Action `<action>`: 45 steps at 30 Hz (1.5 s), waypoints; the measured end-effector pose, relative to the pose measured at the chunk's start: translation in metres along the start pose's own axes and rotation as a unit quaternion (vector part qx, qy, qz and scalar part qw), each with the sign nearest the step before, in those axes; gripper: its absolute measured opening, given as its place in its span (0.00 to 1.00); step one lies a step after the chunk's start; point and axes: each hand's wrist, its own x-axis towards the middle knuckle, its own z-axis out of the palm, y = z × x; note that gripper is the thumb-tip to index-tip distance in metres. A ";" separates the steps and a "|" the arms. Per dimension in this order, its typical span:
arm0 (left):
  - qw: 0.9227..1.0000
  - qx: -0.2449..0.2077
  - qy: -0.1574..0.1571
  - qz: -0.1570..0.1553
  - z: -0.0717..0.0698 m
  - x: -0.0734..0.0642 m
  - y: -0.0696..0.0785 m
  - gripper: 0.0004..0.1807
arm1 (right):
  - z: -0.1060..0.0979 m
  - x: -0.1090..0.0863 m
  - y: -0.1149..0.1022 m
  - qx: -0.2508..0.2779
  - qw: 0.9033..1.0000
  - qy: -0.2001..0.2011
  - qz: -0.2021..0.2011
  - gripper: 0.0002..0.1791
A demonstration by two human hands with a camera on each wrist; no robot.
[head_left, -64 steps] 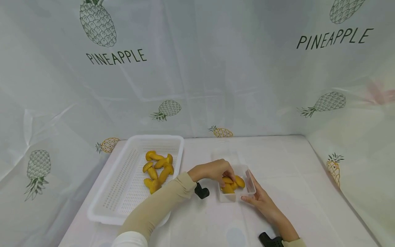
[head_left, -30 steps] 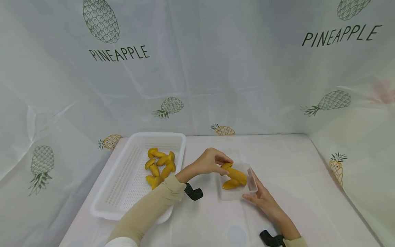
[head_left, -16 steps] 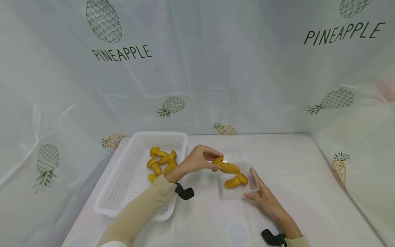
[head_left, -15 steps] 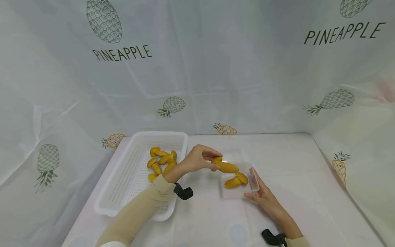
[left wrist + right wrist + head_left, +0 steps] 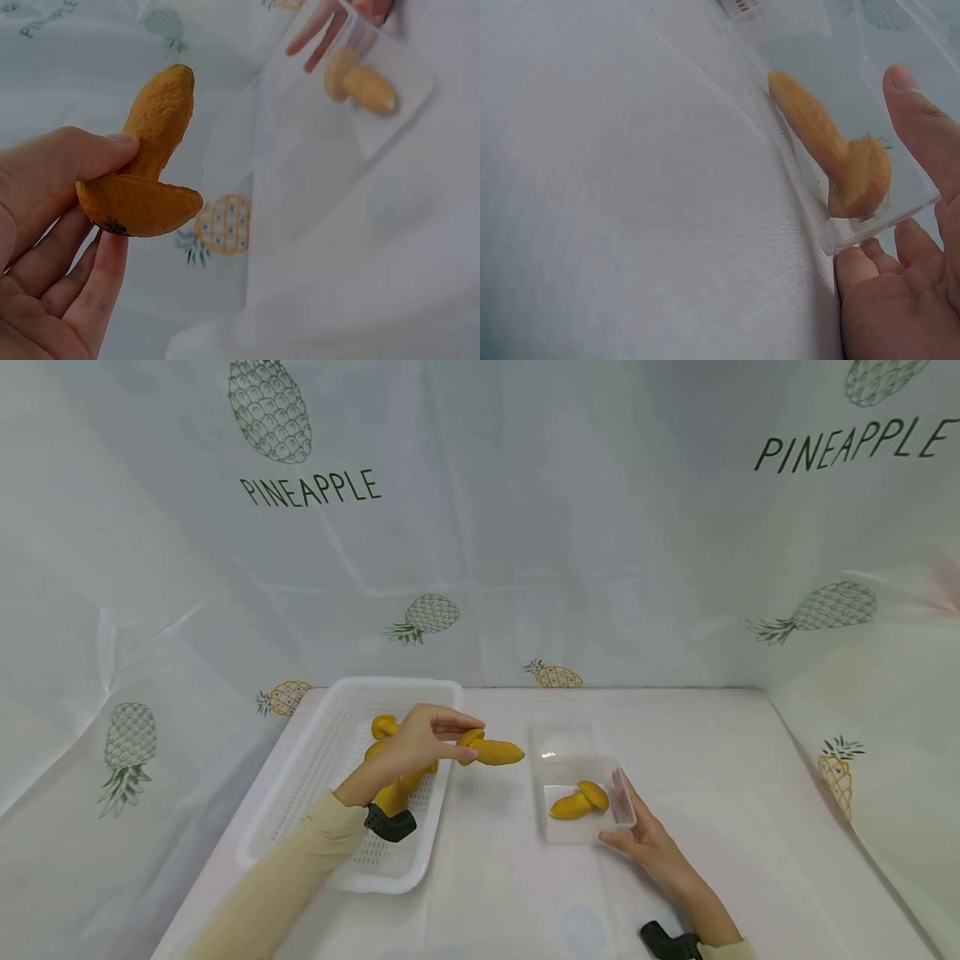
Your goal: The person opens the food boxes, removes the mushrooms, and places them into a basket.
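My left hand (image 5: 416,743) pinches a yellow mushroom (image 5: 501,752) near its cap, in the air just right of the white basket (image 5: 255,839). In the left wrist view the thumb lies on its stem, with the rounded cap below. My right hand (image 5: 651,843) holds the right side of a clear plastic box (image 5: 558,833), thumb at the front and fingers along the side. One mushroom (image 5: 810,124) lies in the box. Several more mushrooms (image 5: 385,726) lie in the perforated basket, partly hidden behind my left hand and wrist.
A clear flap like an open lid (image 5: 562,739) lies behind the box. The white-covered table (image 5: 487,893) ends at a pineapple-print sheet (image 5: 510,527) hanging at the back and sides. Black wrist devices (image 5: 390,824) sit on both wrists.
My left hand lifted one mushroom out of the box and carried it left toward the basket. One mushroom stays in the box. The right hand keeps its hold on the box.
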 end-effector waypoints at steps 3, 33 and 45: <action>1.000 0.005 0.007 -0.005 -0.015 -0.012 -0.001 0.23 | 0.001 -0.001 -0.001 -0.003 1.000 0.005 0.014 0.56; 0.994 0.031 -0.072 -0.074 -0.106 -0.102 -0.064 0.24 | 0.000 -0.002 0.001 -0.012 1.000 0.003 0.006 0.55; 0.986 0.029 -0.103 -0.126 -0.117 -0.115 -0.083 0.21 | 0.000 -0.001 0.001 -0.008 1.000 0.004 0.007 0.56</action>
